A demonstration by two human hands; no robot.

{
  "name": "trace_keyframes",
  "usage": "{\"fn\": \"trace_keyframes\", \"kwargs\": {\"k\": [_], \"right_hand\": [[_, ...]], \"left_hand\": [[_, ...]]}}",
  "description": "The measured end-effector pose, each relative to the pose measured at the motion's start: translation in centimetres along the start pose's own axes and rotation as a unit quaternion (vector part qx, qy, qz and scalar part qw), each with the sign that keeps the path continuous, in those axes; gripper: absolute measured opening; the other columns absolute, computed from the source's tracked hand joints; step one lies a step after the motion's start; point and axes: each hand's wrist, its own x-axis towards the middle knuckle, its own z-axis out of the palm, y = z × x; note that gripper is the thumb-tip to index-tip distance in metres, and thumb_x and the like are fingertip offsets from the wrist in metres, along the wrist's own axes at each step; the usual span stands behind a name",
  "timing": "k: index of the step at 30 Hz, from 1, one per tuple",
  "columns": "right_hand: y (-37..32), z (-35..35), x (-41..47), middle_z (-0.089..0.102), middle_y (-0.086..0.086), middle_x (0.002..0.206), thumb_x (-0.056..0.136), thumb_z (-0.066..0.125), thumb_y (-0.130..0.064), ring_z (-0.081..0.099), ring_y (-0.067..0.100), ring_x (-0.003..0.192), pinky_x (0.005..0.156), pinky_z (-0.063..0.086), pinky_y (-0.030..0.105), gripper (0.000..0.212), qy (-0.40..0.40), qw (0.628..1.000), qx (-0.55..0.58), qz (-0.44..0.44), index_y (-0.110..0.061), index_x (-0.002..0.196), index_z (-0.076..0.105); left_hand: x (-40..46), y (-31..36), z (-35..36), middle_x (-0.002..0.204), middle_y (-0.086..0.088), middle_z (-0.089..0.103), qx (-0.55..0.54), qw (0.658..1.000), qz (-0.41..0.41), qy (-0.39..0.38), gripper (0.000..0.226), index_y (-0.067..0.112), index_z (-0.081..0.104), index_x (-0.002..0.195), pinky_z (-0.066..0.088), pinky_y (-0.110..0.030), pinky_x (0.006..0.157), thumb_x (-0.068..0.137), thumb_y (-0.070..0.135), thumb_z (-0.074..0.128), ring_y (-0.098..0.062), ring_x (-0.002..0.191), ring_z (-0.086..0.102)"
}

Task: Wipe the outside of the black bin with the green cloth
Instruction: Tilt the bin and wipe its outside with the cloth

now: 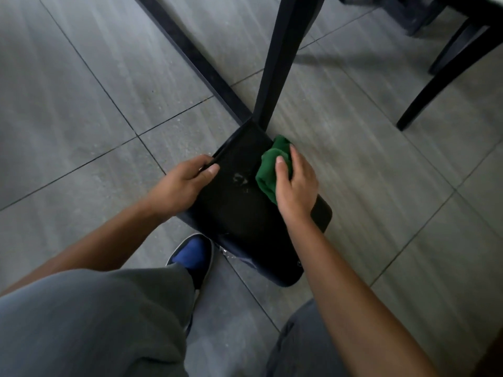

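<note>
Grey tiled floor (81,77), dark grout lines, black table legs (283,58), black chair legs (441,77)

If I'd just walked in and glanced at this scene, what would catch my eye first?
The bright green cloth stands out at the centre, bunched under the right hand against the black bin, which lies on its side on the grey tiled floor. The left hand grips the bin's rim on the other side. A pale smudge shows on the bin between the hands, and a blue shoe sits just below.
</note>
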Motion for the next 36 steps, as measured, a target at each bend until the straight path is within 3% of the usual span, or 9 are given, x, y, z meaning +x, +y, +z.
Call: {"fn": "trace_keyframes", "kwargs": {"k": [3,7,10,12,18,21,25,28,36], "right_hand": [[-3.7,1.6,-2.2,0.036,0.004,0.167,0.099,0.035,-0.064,0.026,0.029,0.156,0.127,0.018,0.056,0.065,-0.02,0.995,-0.026,-0.093,-0.036,0.158,0.037],[-6.8,3.7,-6.5,0.03,0.004,0.169,0.101,0.033,-0.064,0.021,0.032,0.158,0.125,0.019,0.059,0.063,-0.008,0.98,-0.026,-0.197,-0.038,0.158,0.034],[-4.1,3.1,-7.1,0.027,0.002,0.171,0.102,0.033,-0.064,0.021,0.032,0.159,0.124,0.022,0.06,0.062,0.01,0.989,-0.064,-0.132,-0.038,0.158,0.033],[-1.4,2.0,-6.7,0.03,0.005,0.17,0.103,0.033,-0.062,0.024,0.034,0.157,0.123,0.025,0.06,0.062,0.019,0.995,-0.082,-0.053,-0.035,0.158,0.037],[3.2,-0.3,-2.6,0.033,0.014,0.167,0.107,0.047,-0.04,0.027,0.036,0.156,0.126,0.021,0.051,0.054,0.067,0.987,-0.022,0.146,-0.022,0.158,0.041],[3.7,-0.8,-0.9,0.035,0.014,0.166,0.107,0.049,-0.034,0.026,0.033,0.156,0.127,0.017,0.049,0.053,0.062,0.987,0.0,0.146,-0.02,0.157,0.042],[3.7,-1.6,1.5,0.035,0.009,0.167,0.104,0.047,-0.046,0.025,0.031,0.156,0.127,0.016,0.052,0.057,0.021,0.993,-0.008,0.117,-0.025,0.157,0.041],[3.6,-1.5,2.0,0.031,0.011,0.168,0.097,0.044,-0.066,0.022,0.033,0.157,0.126,0.015,0.058,0.07,0.012,0.994,-0.018,0.105,-0.03,0.157,0.038],[5.1,-2.0,2.9,0.034,0.01,0.166,0.09,0.047,-0.068,0.027,0.032,0.155,0.126,0.02,0.054,0.079,0.03,0.993,-0.006,0.113,-0.028,0.157,0.038]], "left_hand": [[0.1,0.6,0.9,0.097,-0.002,0.078,-0.079,0.997,0.005,0.022,0.041,0.016,0.069,0.11,0.061,-0.03,0.081,0.108,0.042,0.037,-0.02,0.095,0.075],[0.0,1.1,1.0,0.087,0.014,0.079,-0.135,0.99,0.041,0.026,0.044,0.02,0.067,0.105,0.055,-0.015,0.075,0.104,0.046,0.032,-0.004,0.086,0.074],[0.2,1.1,0.9,0.079,0.01,0.075,-0.047,0.995,0.056,0.07,0.025,0.024,0.065,0.101,0.057,-0.022,0.066,0.106,0.039,0.045,-0.002,0.076,0.072],[0.3,0.9,0.7,0.09,0.007,0.074,-0.022,0.996,0.043,0.08,0.011,0.024,0.062,0.11,0.064,-0.029,0.07,0.105,0.03,0.054,-0.012,0.081,0.076],[-1.0,1.3,1.9,0.107,0.001,0.07,-0.017,0.997,0.037,0.058,0.016,0.02,0.058,0.122,0.062,-0.026,0.075,0.107,0.021,0.051,-0.009,0.091,0.073],[-1.2,1.3,2.7,0.112,0.002,0.07,-0.07,0.998,-0.002,0.004,0.016,0.025,0.059,0.121,0.059,-0.016,0.075,0.107,0.024,0.051,-0.004,0.096,0.071],[-1.5,0.7,3.1,0.131,-0.001,0.067,-0.136,0.987,-0.067,-0.061,0.036,0.028,0.053,0.14,0.057,-0.041,0.1,0.105,0.03,0.052,-0.018,0.118,0.068],[-0.9,0.8,3.3,0.137,-0.002,0.066,-0.157,0.982,-0.086,-0.062,0.037,0.03,0.052,0.143,0.051,-0.048,0.108,0.107,0.024,0.051,-0.022,0.124,0.065],[1.5,2.9,3.4,0.129,0.0,0.07,-0.079,0.981,-0.101,-0.147,0.036,0.027,0.05,0.143,0.062,-0.041,0.092,0.108,0.021,0.053,-0.019,0.114,0.071]]}}
